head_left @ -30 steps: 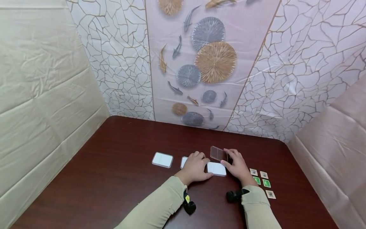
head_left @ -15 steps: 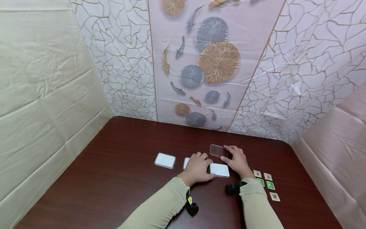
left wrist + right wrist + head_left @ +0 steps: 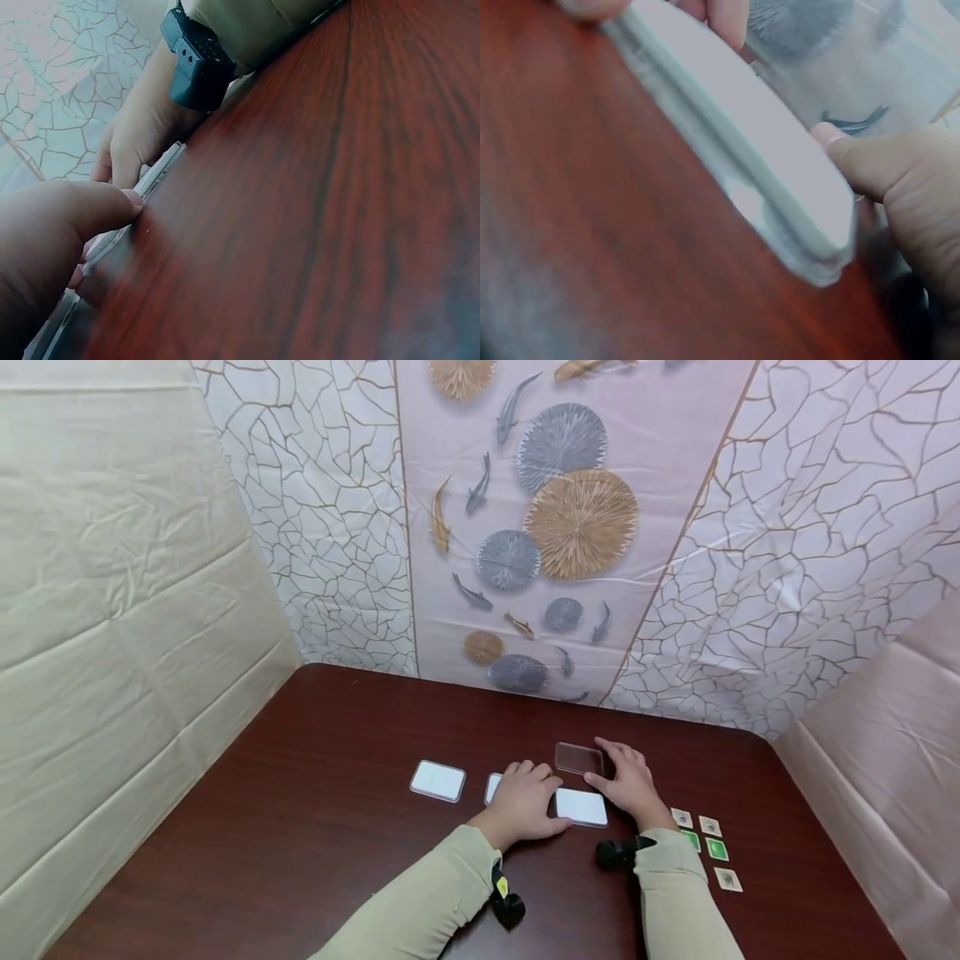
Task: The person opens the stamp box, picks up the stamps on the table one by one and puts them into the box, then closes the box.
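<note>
while the white case [image 3: 582, 807] lies between them, the left grip [image 3: 521, 804] holds its left end and the right grip [image 3: 628, 783] holds a clear cover [image 3: 577, 758] just behind that case.

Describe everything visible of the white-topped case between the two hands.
The white-topped case is a low rectangle with rounded corners. Its plain white block stands above a clear, plastic-looking rim in the right wrist view. It appears to lie flat on the dark reddish table, white face up. The left hand grips its left end, thumb at the near corner, fingers at the far one. The right hand is by its far right corner; whether it touches, I can't tell.
</note>
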Demonstrator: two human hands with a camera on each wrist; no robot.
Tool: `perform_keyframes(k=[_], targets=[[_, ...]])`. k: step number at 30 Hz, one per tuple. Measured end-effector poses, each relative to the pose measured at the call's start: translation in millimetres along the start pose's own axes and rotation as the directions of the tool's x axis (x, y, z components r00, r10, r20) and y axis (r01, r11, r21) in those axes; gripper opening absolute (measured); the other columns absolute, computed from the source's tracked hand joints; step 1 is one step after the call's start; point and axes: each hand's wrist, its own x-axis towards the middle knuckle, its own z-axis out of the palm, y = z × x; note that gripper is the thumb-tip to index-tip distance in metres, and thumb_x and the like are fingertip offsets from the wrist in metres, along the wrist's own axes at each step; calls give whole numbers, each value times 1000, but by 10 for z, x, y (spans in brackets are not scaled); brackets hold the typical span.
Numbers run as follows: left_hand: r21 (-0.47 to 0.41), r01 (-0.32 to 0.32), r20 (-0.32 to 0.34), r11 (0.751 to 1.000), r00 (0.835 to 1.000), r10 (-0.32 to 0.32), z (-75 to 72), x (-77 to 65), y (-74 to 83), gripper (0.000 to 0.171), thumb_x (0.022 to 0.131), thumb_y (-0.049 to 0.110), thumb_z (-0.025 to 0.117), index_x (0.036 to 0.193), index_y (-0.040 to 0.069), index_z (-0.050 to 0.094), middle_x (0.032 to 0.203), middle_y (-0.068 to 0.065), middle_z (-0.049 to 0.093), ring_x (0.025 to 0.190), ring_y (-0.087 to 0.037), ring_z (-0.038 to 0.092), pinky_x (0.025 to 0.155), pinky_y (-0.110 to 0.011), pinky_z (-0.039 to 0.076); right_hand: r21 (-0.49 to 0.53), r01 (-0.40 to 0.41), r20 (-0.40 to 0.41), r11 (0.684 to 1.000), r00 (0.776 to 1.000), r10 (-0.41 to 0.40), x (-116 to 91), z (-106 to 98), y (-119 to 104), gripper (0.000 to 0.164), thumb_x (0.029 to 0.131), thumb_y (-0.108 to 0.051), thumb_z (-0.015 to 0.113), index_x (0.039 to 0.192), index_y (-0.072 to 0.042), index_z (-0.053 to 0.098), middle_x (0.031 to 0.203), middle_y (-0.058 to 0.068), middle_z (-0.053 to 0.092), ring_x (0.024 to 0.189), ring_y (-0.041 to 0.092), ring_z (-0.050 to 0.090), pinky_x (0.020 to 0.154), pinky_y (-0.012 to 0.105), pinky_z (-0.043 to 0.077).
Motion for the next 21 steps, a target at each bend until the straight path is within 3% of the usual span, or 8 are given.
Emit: perform_keyframes(k=[4,7,11,15,21], targets=[[4,0,-22,1000,1000,0,-12,-19,-6,75,86,72,57,143,22,58,131,5,59,118,-17,53,107,-39,40,178,51,-107,983,994,-33,-57,-12,3,70,96,-26,70,154,-5,36,149,29,36,137,51,23,105,68,26],[-10,1,-59,1000,998,-1,-4,-48,-38,74,87,70,58,143,21,57,129,3,58,116,-18,53,108,-40,39,291,102,-220,951,975,-37,-109,11,-42,64,96,-19,70,150,-1,41,142,28,43,132,47,29,100,61,32],[-45,8,-122,999,992,-13,6,-129,-143,70,88,64,58,141,18,58,126,1,57,115,-19,52,108,-41,39,287,175,-310,942,947,-82,-171,78,-165,53,97,-17,68,144,-2,50,137,24,50,129,44,34,100,59,30],[-73,10,-146,997,989,-21,-26,-254,-327,70,88,62,59,141,16,57,127,-1,56,117,-21,51,109,-42,38,195,245,-304,950,936,-179,-213,149,-320,49,95,-17,70,141,-6,55,135,22,55,127,45,38,103,63,25],[-86,2,-158,996,987,-16,-36,-443,-650,75,84,63,60,141,14,57,125,-3,55,115,-23,50,107,-45,38,68,303,-170,950,942,-289,-314,197,-503,53,93,-26,73,141,-9,57,137,19,56,129,42,40,104,66,23]])
